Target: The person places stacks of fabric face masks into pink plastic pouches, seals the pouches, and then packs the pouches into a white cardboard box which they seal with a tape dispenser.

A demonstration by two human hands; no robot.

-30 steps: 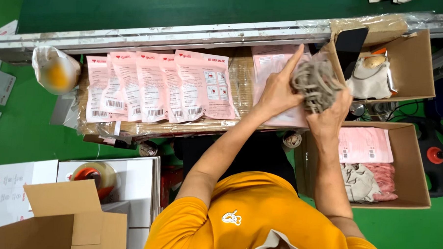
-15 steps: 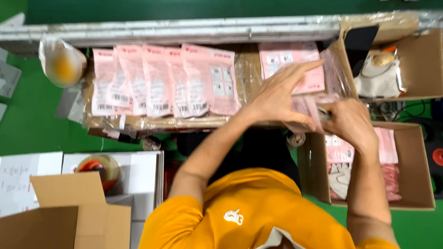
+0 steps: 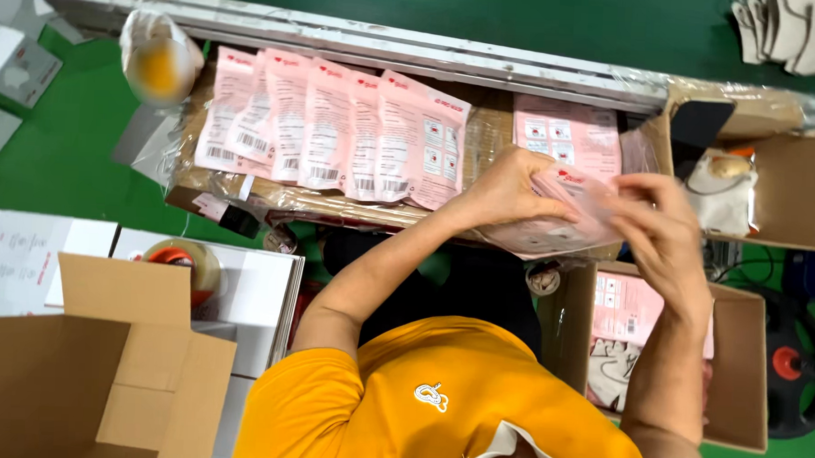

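Currently: pouch (image 3: 566, 212), pink, held over the counter's (image 3: 483, 137) right end, in front of the flat pouch stack (image 3: 569, 135). Left hand (image 3: 508, 187) fingers closed on its left edge; right hand (image 3: 656, 224) fingers pinch the right. Advice: keep both edges level, the mouth taut.

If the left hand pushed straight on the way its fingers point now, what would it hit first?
Most likely the right hand: the left hand points across the pink plastic pouch that both hold. Past that stands the open brown cardboard box, though depth is unclear.
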